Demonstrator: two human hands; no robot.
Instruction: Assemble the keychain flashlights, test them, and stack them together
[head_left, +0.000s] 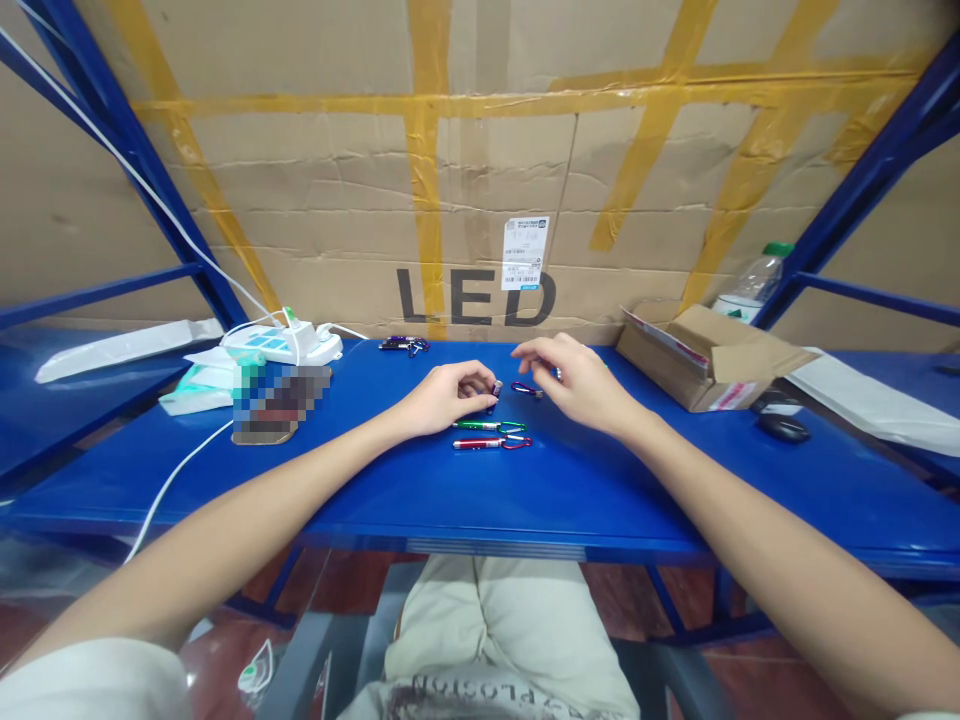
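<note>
My left hand [452, 398] is pinched around a small dark tube with a silvery end [497, 388], low over the blue table; the fingers hide part of it. My right hand [576, 380] hovers opposite, its fingers stretched toward the left and apart. A small shiny spot shows beneath its fingers, too small to make out. Between the hands lies a dark blue carabiner clip [523, 388] with a silvery end. Nearer me, a slim green tube with a carabiner clip [476, 426] and a similar red one [480, 443] lie side by side.
Several dark clip-on tubes [403, 345] lie at the back. On the left are a white power strip [300, 345], a tissue pack [201, 385] and a blurred-out flat object [281, 405]. An opened cardboard box [705, 355], a black mouse [782, 427] and a bottle [757, 280] stand right.
</note>
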